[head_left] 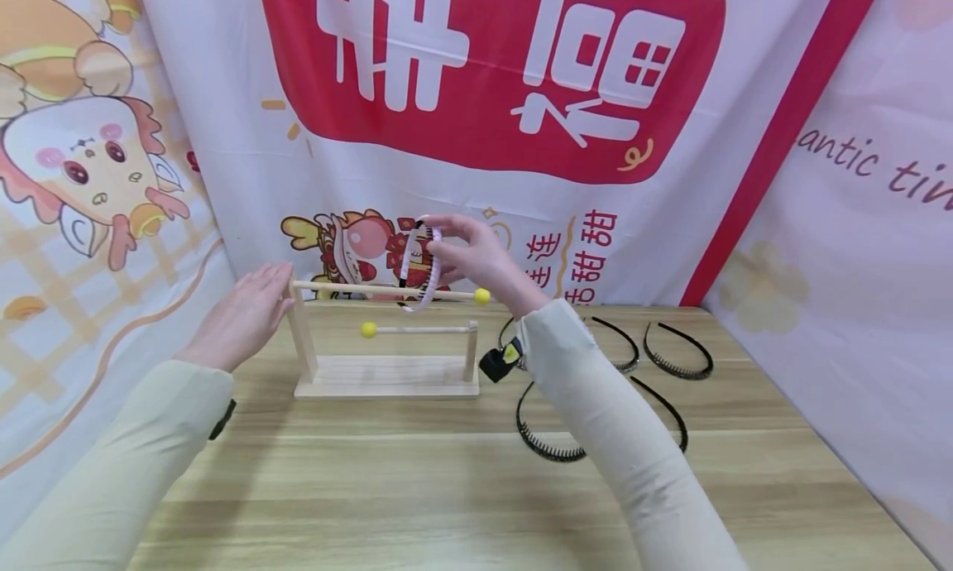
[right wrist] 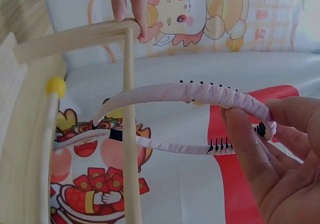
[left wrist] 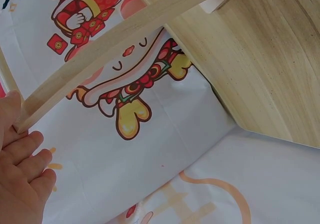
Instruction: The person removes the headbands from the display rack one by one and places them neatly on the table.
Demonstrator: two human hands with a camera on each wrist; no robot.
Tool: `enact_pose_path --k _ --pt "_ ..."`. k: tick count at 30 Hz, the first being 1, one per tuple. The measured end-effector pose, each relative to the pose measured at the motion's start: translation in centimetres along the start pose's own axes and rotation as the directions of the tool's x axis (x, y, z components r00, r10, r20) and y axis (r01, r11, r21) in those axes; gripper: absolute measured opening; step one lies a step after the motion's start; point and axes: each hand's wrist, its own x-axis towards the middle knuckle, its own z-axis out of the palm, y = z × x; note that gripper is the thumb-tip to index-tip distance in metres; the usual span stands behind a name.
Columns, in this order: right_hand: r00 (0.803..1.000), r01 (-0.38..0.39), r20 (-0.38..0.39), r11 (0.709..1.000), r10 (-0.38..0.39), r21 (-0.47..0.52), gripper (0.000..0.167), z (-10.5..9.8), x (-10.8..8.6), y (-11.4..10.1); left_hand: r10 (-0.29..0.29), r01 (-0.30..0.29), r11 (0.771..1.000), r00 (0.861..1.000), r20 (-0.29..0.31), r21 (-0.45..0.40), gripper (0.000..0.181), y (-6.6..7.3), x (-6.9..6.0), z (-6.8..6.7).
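Observation:
My right hand (head_left: pixel 476 252) pinches a pale pink wrapped headband (right wrist: pixel 160 93) with black comb teeth by its curved middle. The headband straddles the upper rod (head_left: pixel 357 289) of a light wooden display rack, one arm on each side of the rod. At the rack's left end, my left hand (head_left: pixel 241 310) grips the top of the upright post (left wrist: pixel 105 49), fingers and thumb on either side of it. A yellow ball (head_left: pixel 482 296) caps the upper rod's right end. Below, a shorter rod (head_left: pixel 420 330) carries another yellow ball (head_left: pixel 368 329) on its left end.
Black toothed headbands lie on the wooden table (head_left: pixel 417 488) to the right: one near the front (head_left: pixel 547 451), one at the far right (head_left: pixel 681 374), others partly behind my right arm. The rack's base (head_left: pixel 387 376) rests on the table. Printed cloth (head_left: pixel 223 124) hangs behind and at both sides.

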Motion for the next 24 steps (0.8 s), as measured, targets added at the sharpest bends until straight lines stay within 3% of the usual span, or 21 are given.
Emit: enact_pose_path --k 24 --pt "0.991 -0.047 -0.125 0.998 0.041 -0.042 0.041 -6.5 -3.9 0.5 0.02 -0.02 1.0 1.0 -0.015 0.006 0.049 0.0 0.0 0.0"
